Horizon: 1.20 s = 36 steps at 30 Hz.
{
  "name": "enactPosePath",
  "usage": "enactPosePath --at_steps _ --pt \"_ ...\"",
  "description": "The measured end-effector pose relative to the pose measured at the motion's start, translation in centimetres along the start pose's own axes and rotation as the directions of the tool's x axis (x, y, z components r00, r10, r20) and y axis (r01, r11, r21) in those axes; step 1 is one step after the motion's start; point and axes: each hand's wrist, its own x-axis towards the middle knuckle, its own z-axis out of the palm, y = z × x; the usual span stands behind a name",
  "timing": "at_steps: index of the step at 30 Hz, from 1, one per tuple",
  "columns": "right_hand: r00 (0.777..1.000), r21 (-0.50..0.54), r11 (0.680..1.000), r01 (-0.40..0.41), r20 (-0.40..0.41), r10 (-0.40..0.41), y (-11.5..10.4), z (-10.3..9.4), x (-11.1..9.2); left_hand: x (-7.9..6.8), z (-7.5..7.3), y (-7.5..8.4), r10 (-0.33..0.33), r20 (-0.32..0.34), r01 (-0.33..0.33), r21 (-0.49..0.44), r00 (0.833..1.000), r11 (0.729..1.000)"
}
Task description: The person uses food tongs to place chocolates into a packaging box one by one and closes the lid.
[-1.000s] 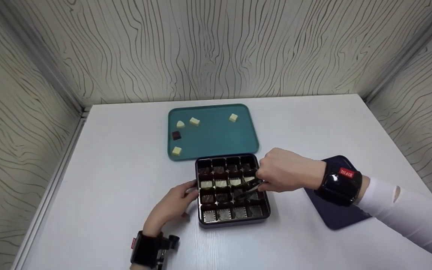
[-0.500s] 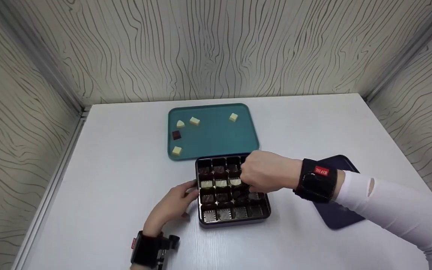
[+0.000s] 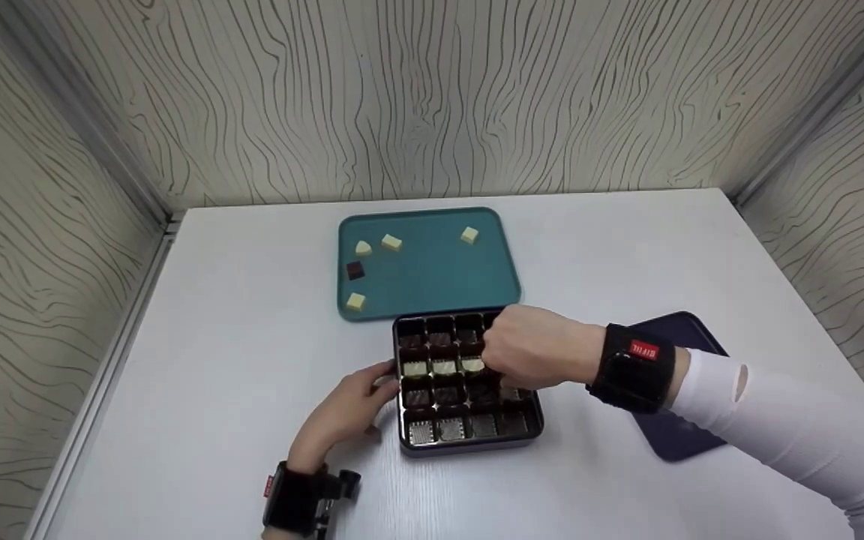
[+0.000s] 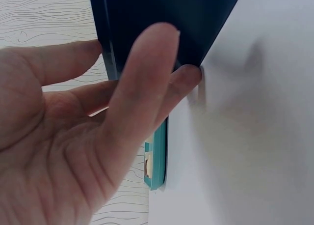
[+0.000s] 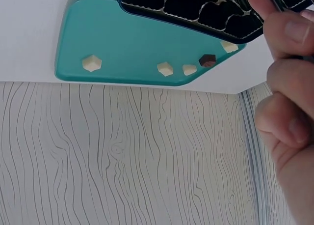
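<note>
Right hand [image 3: 535, 346]: grip clenched round a slim dark tool [image 5: 274, 0] over the box [image 3: 469, 449]. Left hand [image 3: 343, 409]: grip released, touching box wall. Tray [image 3: 439, 274]: near counter [image 3: 252, 300] far edge.

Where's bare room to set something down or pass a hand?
Free: the white table left of the teal tray, right of it beyond the right arm, and in front of the box; also the tray's middle. Crowded: the box, left hand at its left side, right hand over its right, no visible gap to tray.

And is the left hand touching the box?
Touching. The left wrist view shows the left hand with fingertips against the box, no gap between.
</note>
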Motion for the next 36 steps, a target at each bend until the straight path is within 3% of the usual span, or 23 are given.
enactPosePath --at_steps 4,10,15,21,26,31,36 --pt "1.000 0.005 1.000 -0.014 -0.016 0.014 0.3 -0.5 -0.8 0.0 -0.1 0.0 -0.004 0.006 0.004 -0.012 1.000 1.000" --pt "0.988 0.152 0.983 -0.107 -0.099 0.122 1.9 -1.1 -2.8 0.1 -0.1 0.0 -0.019 0.011 0.019 -0.011 1.000 1.000" --pt "0.958 0.271 0.937 -0.222 -0.120 0.261 2.8 -0.8 -3.8 0.1 0.0 0.0 -0.038 0.021 0.039 -0.030 0.999 0.999" --pt "0.912 0.382 0.853 -0.357 -0.055 0.406 3.0 -0.1 -3.7 0.0 -0.1 -0.1 -0.008 0.009 0.008 -0.010 1.000 1.000" --pt "0.869 0.429 0.794 -0.430 -0.043 0.494 3.1 0.3 -1.9 0.1 0.0 -0.3 0.010 -0.001 -0.010 -0.004 1.000 1.000" --pt "0.840 0.493 0.738 -0.461 -0.027 0.542 3.8 0.7 1.7 0.1 0.0 -0.2 0.011 0.002 -0.011 -0.013 1.000 1.000" --pt "0.849 0.483 0.755 -0.444 -0.042 0.526 5.0 1.9 6.4 0.1 0.1 0.0 0.001 0.006 -0.001 -0.022 1.000 1.000"
